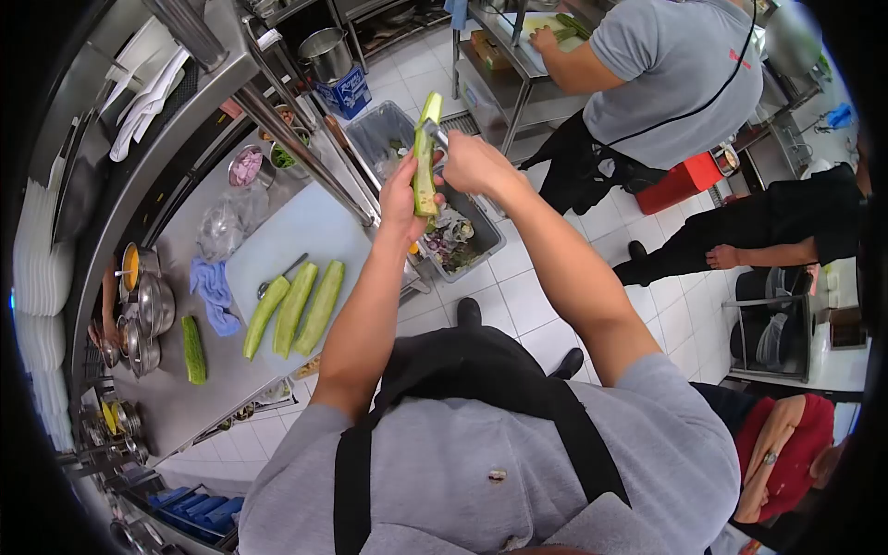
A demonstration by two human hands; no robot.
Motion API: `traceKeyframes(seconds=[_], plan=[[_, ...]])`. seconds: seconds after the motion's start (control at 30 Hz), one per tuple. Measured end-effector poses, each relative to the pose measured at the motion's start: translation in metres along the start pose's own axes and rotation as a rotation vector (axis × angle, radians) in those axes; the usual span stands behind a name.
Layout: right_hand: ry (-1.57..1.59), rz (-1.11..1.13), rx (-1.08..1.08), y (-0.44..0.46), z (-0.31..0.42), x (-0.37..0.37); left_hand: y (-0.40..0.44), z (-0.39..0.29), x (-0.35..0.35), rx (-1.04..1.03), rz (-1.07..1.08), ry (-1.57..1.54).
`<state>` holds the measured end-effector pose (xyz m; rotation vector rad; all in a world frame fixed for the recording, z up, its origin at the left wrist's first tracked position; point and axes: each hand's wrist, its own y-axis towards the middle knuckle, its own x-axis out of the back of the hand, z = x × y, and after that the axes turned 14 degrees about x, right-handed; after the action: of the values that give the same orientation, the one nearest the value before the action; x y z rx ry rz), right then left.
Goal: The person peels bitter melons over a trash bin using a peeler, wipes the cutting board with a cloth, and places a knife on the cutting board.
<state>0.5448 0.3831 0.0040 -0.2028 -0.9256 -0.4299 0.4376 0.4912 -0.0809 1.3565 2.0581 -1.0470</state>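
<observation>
My left hand (400, 205) is wrapped round the lower part of a partly peeled zucchini (425, 157), held nearly upright over a grey bin (375, 129). In my right hand (476, 166) is a peeler (433, 134), its metal head against the zucchini's upper side. Purple and pale scraps (451, 231) lie in the bin below. On a white cutting board (305, 227) to the left rest several pale peeled zucchini (294, 308) with a spoon (284, 275) beside them. A dark green unpeeled zucchini (193, 350) lies on the steel counter (166, 407).
A blue cloth (215, 296), a plastic bag (231, 225) and metal bowls (153, 305) are on the counter. A steel post (301, 153) rises at its far edge. A co-worker (666, 79) stands ahead right near a red bin (678, 182); other people stand further right.
</observation>
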Motion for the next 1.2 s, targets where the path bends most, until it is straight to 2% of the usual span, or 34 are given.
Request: traceKeyframes(seconds=[0.07,0.17,0.23,0.33,0.43,0.63,0.73,0.87,0.93,1.13,1.2], plan=[[-0.038,0.015,-0.026,0.023,-0.008,0.004,0.006,-0.002,-0.009,-0.110,-0.111,0.173],[-0.078,0.018,-0.014,0.046,-0.016,0.005,0.028,-0.015,-0.004,-0.136,-0.190,0.325],[0.008,0.248,0.017,0.055,-0.007,0.014,0.039,-0.024,0.004,-0.145,-0.230,0.325],[-0.087,0.324,0.043,0.070,-0.003,0.007,0.051,-0.038,0.020,-0.126,-0.284,0.275],[-0.054,0.436,0.074,0.063,0.012,-0.003,0.060,-0.060,0.035,-0.147,-0.233,0.295],[-0.050,0.389,0.061,0.075,0.025,0.004,0.061,-0.079,0.035,-0.051,-0.289,0.362],[-0.011,0.464,0.058,0.079,0.025,-0.004,0.086,-0.084,0.045,-0.086,-0.242,0.363],[0.006,0.432,-0.002,0.082,0.005,-0.017,0.104,-0.072,0.045,-0.059,-0.226,0.314],[-0.001,0.514,0.004,0.083,-0.006,-0.021,0.118,-0.065,0.054,-0.047,-0.247,0.347],[0.058,0.513,0.034,0.083,-0.035,-0.015,0.137,-0.050,0.058,0.041,-0.316,0.374],[0.077,0.454,0.017,0.093,-0.046,-0.014,0.149,-0.051,0.055,0.023,-0.297,0.143]])
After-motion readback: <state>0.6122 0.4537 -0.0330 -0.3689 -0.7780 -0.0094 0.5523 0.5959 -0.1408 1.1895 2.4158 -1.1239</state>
